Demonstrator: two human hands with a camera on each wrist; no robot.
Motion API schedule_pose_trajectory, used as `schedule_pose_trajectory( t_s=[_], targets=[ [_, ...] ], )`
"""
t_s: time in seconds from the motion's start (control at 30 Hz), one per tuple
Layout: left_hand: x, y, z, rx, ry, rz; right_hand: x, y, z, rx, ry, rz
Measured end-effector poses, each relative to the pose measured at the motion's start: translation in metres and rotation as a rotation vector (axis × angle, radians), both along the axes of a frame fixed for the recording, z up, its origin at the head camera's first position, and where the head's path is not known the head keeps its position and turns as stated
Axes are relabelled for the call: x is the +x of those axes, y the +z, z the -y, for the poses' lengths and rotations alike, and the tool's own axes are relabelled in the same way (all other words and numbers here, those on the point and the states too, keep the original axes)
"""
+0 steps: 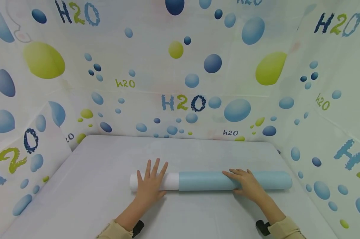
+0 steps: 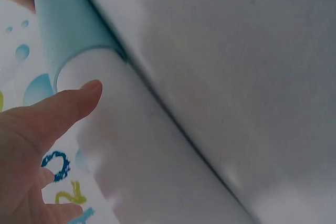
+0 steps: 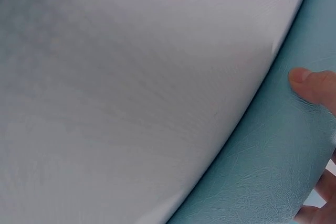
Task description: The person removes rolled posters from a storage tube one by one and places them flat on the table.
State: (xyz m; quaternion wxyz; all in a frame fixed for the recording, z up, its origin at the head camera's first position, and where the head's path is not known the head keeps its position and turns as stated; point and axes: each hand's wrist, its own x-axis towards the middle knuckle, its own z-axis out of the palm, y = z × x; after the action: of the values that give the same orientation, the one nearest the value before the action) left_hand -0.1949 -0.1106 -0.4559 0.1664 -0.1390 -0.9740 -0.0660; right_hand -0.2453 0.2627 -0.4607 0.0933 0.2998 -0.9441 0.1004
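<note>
A long roll lies crosswise on the table, its left part white [image 1: 171,181] and its longer right part light blue [image 1: 201,181] with a finely creased, leather-like surface. My left hand [image 1: 149,188] rests over the white part, fingers straight and spread, and the left wrist view shows its thumb [image 2: 84,98] on the near side. My right hand [image 1: 249,186] holds the blue part, fingers over the far side and thumb on the near side. In the right wrist view that thumb [image 3: 310,82] presses creases into the blue surface.
The white table [image 1: 198,215] carries the roll. Behind it and on both sides hang white sheets [image 1: 156,66] printed with blue and green drops and H2O lettering. Black wrist devices [image 1: 262,227] sit by the beige sleeves [image 1: 285,229].
</note>
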Motion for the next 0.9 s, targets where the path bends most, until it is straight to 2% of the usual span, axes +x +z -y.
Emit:
schedule_pose_trajectory(
  t_s=[0.1,0.3,0.57,0.8,0.9],
  targets=[
    [-0.001,-0.007,-0.007,-0.018,-0.008,-0.003,-0.001,-0.001,0.0,0.002,0.0,-0.004],
    [0.0,-0.015,-0.014,-0.115,0.012,0.005,-0.001,-0.003,0.0,0.002,-0.003,0.001],
    [0.002,-0.011,-0.02,-0.212,0.049,0.112,-0.002,-0.002,-0.001,0.016,-0.013,-0.005],
    [0.0,-0.013,-0.02,-0.336,0.083,0.144,-0.002,-0.001,-0.001,0.0,-0.001,0.001],
    [-0.001,-0.013,-0.019,-0.36,0.094,0.166,-0.002,-0.002,-0.001,0.004,0.0,0.002]
  ],
)
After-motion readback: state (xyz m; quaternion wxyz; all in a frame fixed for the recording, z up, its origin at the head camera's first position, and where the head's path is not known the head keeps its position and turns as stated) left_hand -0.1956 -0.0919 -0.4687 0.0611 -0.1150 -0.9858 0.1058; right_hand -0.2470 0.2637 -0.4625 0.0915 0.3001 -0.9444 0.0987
